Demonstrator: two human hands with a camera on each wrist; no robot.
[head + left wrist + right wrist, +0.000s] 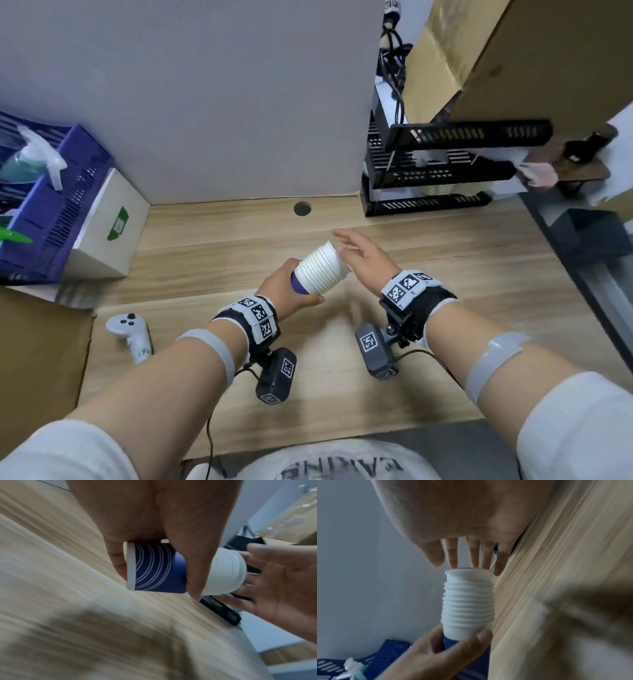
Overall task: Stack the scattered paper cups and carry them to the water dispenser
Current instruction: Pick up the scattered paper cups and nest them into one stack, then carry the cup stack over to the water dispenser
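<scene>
Head view: the left hand [291, 291] grips the stack [320, 270] of nested cups by its purple base, tilted so the rims point away and to the right, above the worktop [445, 308]. The right hand [363, 255] is spread flat at the rim end, holding nothing; its palm faces the mouth, probably to press the cups home or steady them. No loose cups show on the worktop, so stacking looks finished and the carry is next. No dispenser is in view. A controller [132, 330] lies well to the left, a purple crate [68, 192] sits on a box at far left, and a black rack [435, 171] stands at the back right

Left wrist view: thumb and fingers [193, 574] curl around the blue bottom cup [159, 568], low down where the wall is stiffest and clear of the white rims [224, 572]. The open right hand lies just beyond the mouth; contact cannot be told

Right wrist view: straight fingers [474, 553] reach to the top rim [469, 573], seemingly touching it, while the left hand clamps the base below
</scene>
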